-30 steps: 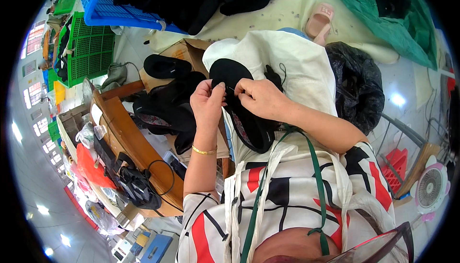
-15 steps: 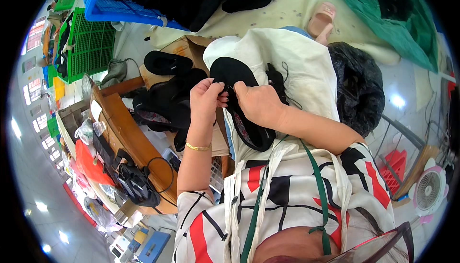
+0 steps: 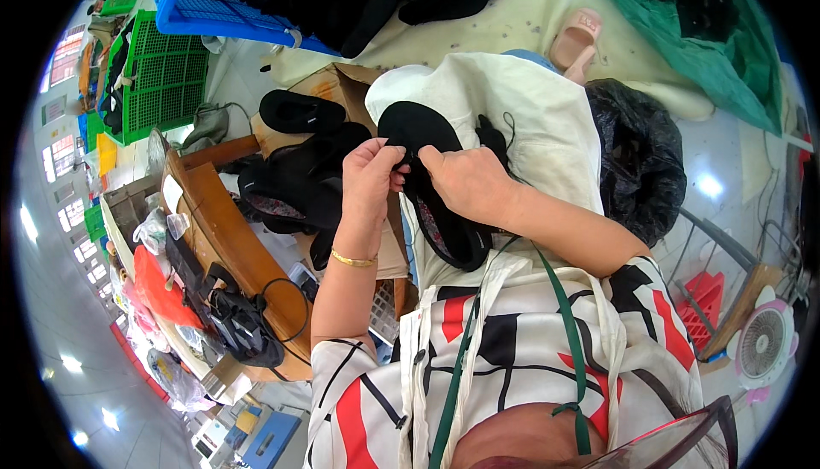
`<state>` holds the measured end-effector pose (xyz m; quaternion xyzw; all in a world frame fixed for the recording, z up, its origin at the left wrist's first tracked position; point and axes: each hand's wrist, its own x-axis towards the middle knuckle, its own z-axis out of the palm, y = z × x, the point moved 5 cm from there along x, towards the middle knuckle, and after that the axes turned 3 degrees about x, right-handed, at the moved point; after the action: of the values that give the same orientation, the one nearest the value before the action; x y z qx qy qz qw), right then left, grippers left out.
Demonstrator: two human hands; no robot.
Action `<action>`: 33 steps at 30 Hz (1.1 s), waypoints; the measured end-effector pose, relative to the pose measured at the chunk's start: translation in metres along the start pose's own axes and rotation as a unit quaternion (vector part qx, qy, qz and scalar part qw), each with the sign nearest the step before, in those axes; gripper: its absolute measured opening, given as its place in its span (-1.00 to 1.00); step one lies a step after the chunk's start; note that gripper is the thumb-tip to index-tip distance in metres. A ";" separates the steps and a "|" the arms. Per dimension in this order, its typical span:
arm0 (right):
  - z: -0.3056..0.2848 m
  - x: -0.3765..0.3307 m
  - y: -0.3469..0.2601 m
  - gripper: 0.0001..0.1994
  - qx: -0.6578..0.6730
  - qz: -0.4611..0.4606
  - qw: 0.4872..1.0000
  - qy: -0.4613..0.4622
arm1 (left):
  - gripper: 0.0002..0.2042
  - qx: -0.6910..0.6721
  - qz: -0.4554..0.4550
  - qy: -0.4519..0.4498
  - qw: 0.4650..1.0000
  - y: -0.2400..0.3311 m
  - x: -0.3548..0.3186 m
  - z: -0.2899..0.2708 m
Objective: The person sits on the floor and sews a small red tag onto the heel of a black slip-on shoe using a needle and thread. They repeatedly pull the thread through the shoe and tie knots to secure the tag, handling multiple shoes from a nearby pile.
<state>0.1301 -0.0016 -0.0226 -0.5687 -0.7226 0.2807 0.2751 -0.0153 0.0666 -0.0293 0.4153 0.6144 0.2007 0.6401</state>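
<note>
A black slip-on shoe [image 3: 417,123] with a patterned lining lies across the white cloth on my lap, its toe pointing away and its opening nearest me. At the middle of its upper, my left hand [image 3: 373,170] pinches with thumb and fingers pressed together at the left edge. Over the same spot, my right hand [image 3: 470,180] is closed on the shoe, its fingertips close to those of the left. Any small part between the fingertips is hidden or too dark to make out. Beyond my right hand, another dark item [image 3: 493,140] with a thin cord rests on the white cloth [image 3: 547,119].
Several black shoes [image 3: 295,183] are heaped at left on a cardboard box [image 3: 342,89], beside a wooden table [image 3: 226,238]. A blue crate [image 3: 184,20] of black items stands ahead. At right are a black plastic bag [image 3: 641,157], a pink slipper [image 3: 576,38] and a fan [image 3: 763,341].
Both hands stay at the same place on the shoe, with only a slight shift of the fingers. The shoe keeps its position on my lap.
</note>
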 end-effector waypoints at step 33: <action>-0.005 0.027 0.010 -0.86 0.309 0.171 0.935 -0.011 | -0.88 -0.026 -0.026 -0.081 0.996 -0.009 0.003 -0.001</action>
<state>0.1350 0.0272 -0.0242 -0.5676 -0.4949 0.5390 0.3773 -0.0184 0.0639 -0.0380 0.3974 0.5660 0.1653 0.7031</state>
